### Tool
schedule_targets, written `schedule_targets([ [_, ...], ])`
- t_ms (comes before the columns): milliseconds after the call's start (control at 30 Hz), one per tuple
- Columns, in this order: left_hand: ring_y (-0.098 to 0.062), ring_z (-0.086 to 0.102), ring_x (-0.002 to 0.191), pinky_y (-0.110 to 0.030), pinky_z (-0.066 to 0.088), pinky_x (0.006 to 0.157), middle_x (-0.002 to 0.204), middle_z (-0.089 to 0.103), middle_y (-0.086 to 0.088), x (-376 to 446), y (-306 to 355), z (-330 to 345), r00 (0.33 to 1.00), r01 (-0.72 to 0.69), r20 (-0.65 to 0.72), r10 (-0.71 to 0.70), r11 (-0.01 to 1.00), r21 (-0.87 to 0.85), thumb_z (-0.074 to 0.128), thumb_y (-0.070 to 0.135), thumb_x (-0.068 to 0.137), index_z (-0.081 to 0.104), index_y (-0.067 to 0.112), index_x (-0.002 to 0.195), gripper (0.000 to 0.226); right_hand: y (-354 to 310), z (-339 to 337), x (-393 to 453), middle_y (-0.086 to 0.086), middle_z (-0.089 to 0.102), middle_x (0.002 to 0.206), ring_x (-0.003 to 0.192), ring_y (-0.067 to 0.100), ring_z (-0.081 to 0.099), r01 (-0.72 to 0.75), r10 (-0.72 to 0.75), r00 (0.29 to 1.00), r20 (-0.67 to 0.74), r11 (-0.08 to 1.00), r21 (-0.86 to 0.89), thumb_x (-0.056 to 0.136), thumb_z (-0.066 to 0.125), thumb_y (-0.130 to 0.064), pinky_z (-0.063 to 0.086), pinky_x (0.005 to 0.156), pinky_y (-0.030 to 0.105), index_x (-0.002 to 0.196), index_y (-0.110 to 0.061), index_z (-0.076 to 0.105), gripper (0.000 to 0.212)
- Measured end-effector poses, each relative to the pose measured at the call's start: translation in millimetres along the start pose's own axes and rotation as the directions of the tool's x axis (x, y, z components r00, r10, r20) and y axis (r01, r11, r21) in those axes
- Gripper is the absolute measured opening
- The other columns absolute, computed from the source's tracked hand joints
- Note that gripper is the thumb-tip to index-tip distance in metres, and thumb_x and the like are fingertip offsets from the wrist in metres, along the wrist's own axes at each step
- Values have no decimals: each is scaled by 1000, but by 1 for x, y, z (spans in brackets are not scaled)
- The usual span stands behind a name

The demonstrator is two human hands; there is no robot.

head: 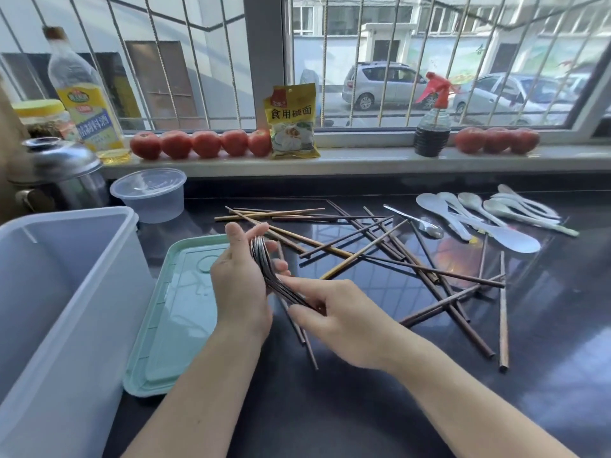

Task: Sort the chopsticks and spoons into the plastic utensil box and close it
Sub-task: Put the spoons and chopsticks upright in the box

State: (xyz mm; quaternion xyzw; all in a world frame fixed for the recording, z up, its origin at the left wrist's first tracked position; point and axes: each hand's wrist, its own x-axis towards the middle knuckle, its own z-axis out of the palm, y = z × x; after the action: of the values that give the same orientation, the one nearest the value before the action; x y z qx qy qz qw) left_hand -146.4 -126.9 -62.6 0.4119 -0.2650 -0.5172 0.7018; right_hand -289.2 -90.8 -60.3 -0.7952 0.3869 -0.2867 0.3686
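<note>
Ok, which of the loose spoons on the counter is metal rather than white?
The lone metal spoon, shiny silver, lying just left of the white spoons among the chopsticks' far ends.

2 bare forearms come into view from the lower edge, each ending in a bare hand: the left hand (239,285) and the right hand (344,320). No sleeve or cuff shows anywhere along either forearm (both are uncovered right to the frame edge). Behind the fingers (297,285), the wrists carry no watch, band or bracelet, and no ring shows on any finger. The nails are short and plain. Nothing else of the person is visible.
</note>
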Motion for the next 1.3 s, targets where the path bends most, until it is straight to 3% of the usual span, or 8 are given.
schedule_targets([
  [133, -19, 58, 62, -38, 53, 61, 86, 62, -6, -4, -14, 9, 993, 56, 100, -61, 997, 52, 54, 52, 100, 61, 20, 111, 34, 5, 0, -1, -11, 64, 83, 63, 8, 56, -20, 6, 999, -52, 963, -269, 103, 49, -25, 47, 60, 24, 139, -36, 53, 38],
  [267, -13, 39, 47, -26, 39, 49, 73, 53, -2, 0, -18, 8, 997, 29, 72, -28, 1000, -12, 50, 35, 106, 61, 20, 97, 21, -20, -24, -5, -11, 67, 66, 49, 3, 52, -95, 95, 995, 34, 995, -23, 101, 54, -40, 39, 52, 14, 106, -25, 76, 26],
  [367, -9, 30, 42, -21, 35, 39, 73, 52, -2, 3, -14, 7, 985, 157, 82, -150, 984, -90, 52, 41, 104, 57, 17, 97, 26, 11, -83, 30, 2, 74, 77, 64, 18, 69, -275, 198, 871, -450, 955, -113, 100, 57, -39, 52, 61, 29, 78, -22, 73, 32],
  [500, -5, 23, 41, -16, 25, 33, 76, 50, -3, 4, -12, 0, 924, 373, 161, -347, 909, -186, 57, 60, 94, 58, 17, 93, 43, 94, -156, 65, 16, 64, 114, 107, 38, 63, -753, 343, 653, -676, 397, -526, 86, 59, -11, 53, 87, 41, 110, -13, 68, 26],
  [600, -6, 21, 41, -17, 22, 32, 73, 49, -2, 5, -10, 0, 900, 420, 216, -378, 886, -198, 51, 62, 97, 59, 18, 86, 47, 128, -162, 59, 17, 64, 117, 112, 38, 62, -792, 485, 595, -641, 217, -571, 85, 58, -6, 54, 92, 46, 112, -10, 68, 29],
  [867, -8, 23, 40, -18, 24, 34, 70, 52, -1, -1, -10, 4, 933, 290, 224, -281, 957, -10, 45, 62, 100, 57, 18, 97, 46, 132, -161, 53, 19, 37, 147, 115, 45, 56, -834, 387, 543, -745, 354, -424, 91, 55, -11, 46, 91, 44, 123, -1, 59, 34],
  [1067, -12, 28, 41, -22, 27, 40, 74, 54, -5, -7, -10, 7, 993, 76, 76, -87, 989, 130, 45, 54, 104, 59, 14, 93, 44, 143, -165, 53, 24, 56, 127, 114, 45, 57, -832, 424, 554, -716, 285, -475, 95, 53, -9, 46, 82, 42, 121, 2, 61, 29],
  [1300, -12, 29, 41, -23, 28, 39, 74, 53, -5, -7, -11, 4, 992, 70, 92, -83, 989, 131, 45, 54, 103, 58, 13, 94, 44, 104, -156, 55, 25, 66, 115, 108, 45, 60, -646, 105, 588, -802, 658, -387, 92, 56, -9, 48, 91, 44, 122, -10, 62, 30],
])
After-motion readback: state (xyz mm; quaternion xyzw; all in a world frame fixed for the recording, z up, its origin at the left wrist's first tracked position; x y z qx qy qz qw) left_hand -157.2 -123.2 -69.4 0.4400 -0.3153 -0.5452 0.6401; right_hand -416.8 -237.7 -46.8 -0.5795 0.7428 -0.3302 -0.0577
